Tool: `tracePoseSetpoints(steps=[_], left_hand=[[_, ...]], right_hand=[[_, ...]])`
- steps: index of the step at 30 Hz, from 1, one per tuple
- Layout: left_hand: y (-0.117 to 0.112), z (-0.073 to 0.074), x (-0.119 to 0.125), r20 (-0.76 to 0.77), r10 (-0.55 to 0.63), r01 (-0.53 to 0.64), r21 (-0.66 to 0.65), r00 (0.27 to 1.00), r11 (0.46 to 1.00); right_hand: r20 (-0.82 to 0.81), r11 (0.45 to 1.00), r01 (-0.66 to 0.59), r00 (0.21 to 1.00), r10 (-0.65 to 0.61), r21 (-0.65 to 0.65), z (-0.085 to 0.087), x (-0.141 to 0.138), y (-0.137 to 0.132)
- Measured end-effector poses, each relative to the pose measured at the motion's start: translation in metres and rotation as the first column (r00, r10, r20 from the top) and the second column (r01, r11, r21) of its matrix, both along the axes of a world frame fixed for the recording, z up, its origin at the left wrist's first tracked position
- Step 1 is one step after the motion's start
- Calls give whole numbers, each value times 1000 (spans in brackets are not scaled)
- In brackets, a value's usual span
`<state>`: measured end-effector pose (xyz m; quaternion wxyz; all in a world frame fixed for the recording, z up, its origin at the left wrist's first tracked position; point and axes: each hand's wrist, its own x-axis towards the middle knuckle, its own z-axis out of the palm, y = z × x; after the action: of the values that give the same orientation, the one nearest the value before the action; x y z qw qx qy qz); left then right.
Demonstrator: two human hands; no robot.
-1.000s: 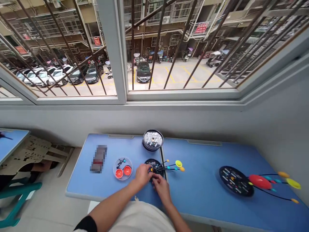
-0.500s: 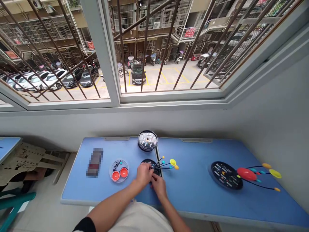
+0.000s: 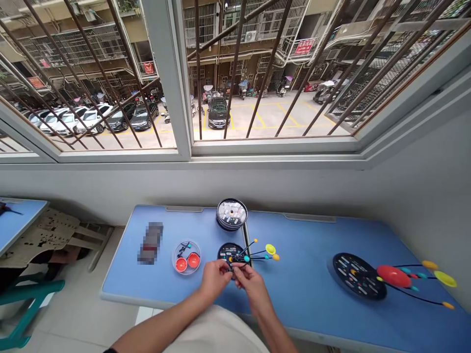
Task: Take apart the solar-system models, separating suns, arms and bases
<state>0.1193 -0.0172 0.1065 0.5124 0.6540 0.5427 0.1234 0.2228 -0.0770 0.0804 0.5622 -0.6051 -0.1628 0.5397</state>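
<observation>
My left hand (image 3: 214, 280) and my right hand (image 3: 252, 284) meet fingertip to fingertip over the near edge of a round black base (image 3: 225, 251) with white labels. Both are closed in a pinch around a small dark piece (image 3: 231, 268), too small to make out fully. From the base, thin black rods reach out to the right, carrying a teal ball (image 3: 247, 259), a yellow ringed disc (image 3: 270, 249) and an orange ball (image 3: 275, 257). My fingers hide the base's lower part.
A clear round tray (image 3: 187, 273) holds two orange-red half shells and small dark parts. Behind stands a stack of black discs (image 3: 232, 214). A finished-looking planet model (image 3: 359, 276) with a red ball lies at right. A pixelated dark object (image 3: 150, 243) lies left.
My hands have left the base's middle and rods and come slightly nearer to me, uncovering the base's labels and the teal ball. The camera view has shifted a little.
</observation>
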Motion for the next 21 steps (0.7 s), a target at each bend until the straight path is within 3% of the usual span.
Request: tracePoseSetpoints(steps=[3,7,14,16,19,21], left_hand=[[-2,15,-7,92,73,-56,-180,993,982],[-1,33,-19,205,185,-69,-471,961,880],[-5,50,-32,226,251,-89,-551,941,830],[-11,54,-35,245,281,-87,-590,928,803],[-23,60,-43,205,301,-94,-664,932,742],[-27,64,-48,209,347,-123,-673,914,730]], right_hand=[[0,999,-38,999,38,30,12,-3,6],[28,989,-137,990,136,57,17,-9,6],[-41,983,-174,983,177,61,31,-26,8],[-117,991,-133,984,136,34,33,-26,12],[-158,997,66,986,-61,28,37,-17,20],[-168,990,125,979,-112,64,42,-13,25]])
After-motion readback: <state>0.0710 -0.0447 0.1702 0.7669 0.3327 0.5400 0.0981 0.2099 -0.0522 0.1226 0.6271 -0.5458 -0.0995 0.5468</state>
